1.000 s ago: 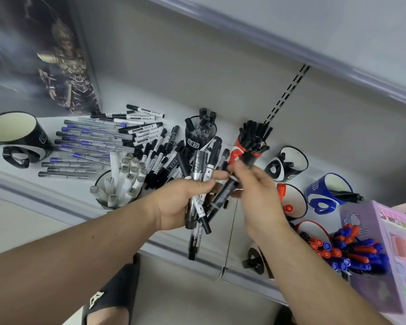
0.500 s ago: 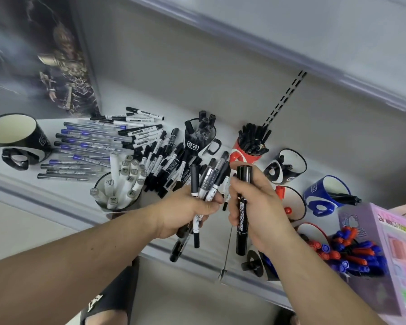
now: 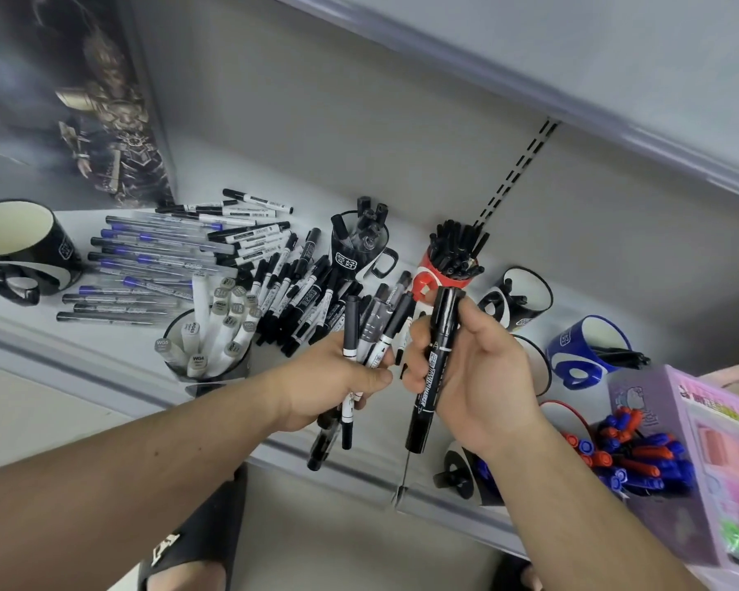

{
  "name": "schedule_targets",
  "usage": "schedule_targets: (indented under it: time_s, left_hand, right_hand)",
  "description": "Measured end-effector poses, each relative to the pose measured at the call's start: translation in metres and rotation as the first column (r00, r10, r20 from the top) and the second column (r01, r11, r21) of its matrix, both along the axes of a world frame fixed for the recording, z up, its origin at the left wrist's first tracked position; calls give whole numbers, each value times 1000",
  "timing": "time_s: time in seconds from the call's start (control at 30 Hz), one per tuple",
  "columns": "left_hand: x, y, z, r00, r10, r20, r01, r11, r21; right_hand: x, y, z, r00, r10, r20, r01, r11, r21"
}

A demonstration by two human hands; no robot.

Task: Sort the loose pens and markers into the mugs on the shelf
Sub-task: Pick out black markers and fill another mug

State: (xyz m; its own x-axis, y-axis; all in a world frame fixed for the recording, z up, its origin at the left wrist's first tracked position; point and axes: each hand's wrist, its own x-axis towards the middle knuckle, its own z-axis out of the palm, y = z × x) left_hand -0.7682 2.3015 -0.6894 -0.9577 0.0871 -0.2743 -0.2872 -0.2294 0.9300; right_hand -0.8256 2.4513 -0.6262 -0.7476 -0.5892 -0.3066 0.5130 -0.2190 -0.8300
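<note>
Right now your left hand (image 3: pixel 338 381) grips a bundle of thin black-and-white markers (image 3: pixel 370 339), fingers curled round their middles, so that they fan upward above your fist and poke out below it. Just beside it, your right hand (image 3: pixel 478 377) holds a single thick black marker with white lettering (image 3: pixel 434 368), pinched upright between thumb and fingers, its cap end near the red mug packed with black pens (image 3: pixel 451 266). Both hands hang over the front edge of the white shelf (image 3: pixel 103 356).

Behind your left hand a heap of loose black-and-white markers (image 3: pixel 299 292) lies on the shelf, and further left a row of clear pens with blue grips (image 3: pixel 146 266) lies flat. A black mug of grey-capped markers (image 3: pixel 214 334) stands at the shelf's front, and a black mug with a cream inside (image 3: pixel 22 249) sits at the far left. A black mug holding a few black markers (image 3: pixel 359 245) stands at the back. To your right stand a blue mug with a white inside (image 3: pixel 589 347) and a pile of red and blue pens (image 3: pixel 632 458) beside a purple box (image 3: pixel 679 441).
</note>
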Motion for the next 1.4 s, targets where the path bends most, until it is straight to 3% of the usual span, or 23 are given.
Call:
schedule_targets:
  time_s: [0.1,0.2,0.3,0.4,0.47,0.57,0.67,0.9,0.93,1.03,1.1,1.23,1.33,1.4]
  left_hand:
    - [0,1,-1,999,-3,42,3,1000,-1]
    - [-2,12,-1,994,30,106,-26,999,-37]
    - [-10,28,4,990,94,108,-88,995,-56]
    - [-20,45,5,977,160,138,-163,987,12]
    - [-24,58,2,971,178,161,-182,983,12]
    - [-27,74,-3,966,177,187,-175,984,-26]
    - [-28,85,-4,960,186,208,-181,983,-41]
    - [-24,94,0,950,195,243,-172,979,-110]
    - [-22,94,0,949,195,250,-170,979,-116]
    - [-18,99,1,942,209,264,-188,977,-102]
    - [-17,102,0,946,194,261,-176,980,-89]
    - [-20,101,-7,942,199,269,-188,980,-65]
    - [-22,97,-6,940,203,273,-201,979,-37]
    - [-24,95,-7,939,208,274,-210,977,-21]
  right_hand:
    - [-1,4,0,990,-142,15,141,989,47]
    - [-9,21,6,943,-323,-75,329,940,92]
    - [-21,57,21,837,-459,-299,521,836,175]
    - [-22,97,33,660,-459,-595,690,684,238]
    - [-13,120,37,564,-436,-701,764,598,242]
    - [-1,148,36,511,-382,-770,800,540,262]
    - [9,167,15,553,-297,-778,767,546,337]
    - [16,178,-59,626,152,-765,632,475,612]
    - [16,180,-69,584,234,-778,659,424,622]
    - [22,183,-97,334,513,-790,805,280,523]
    - [26,179,-99,260,576,-775,856,233,461]
    - [30,177,-100,273,606,-747,858,199,474]
    - [18,170,-83,326,500,-802,841,234,488]
    - [0,160,-63,435,419,-797,764,296,573]
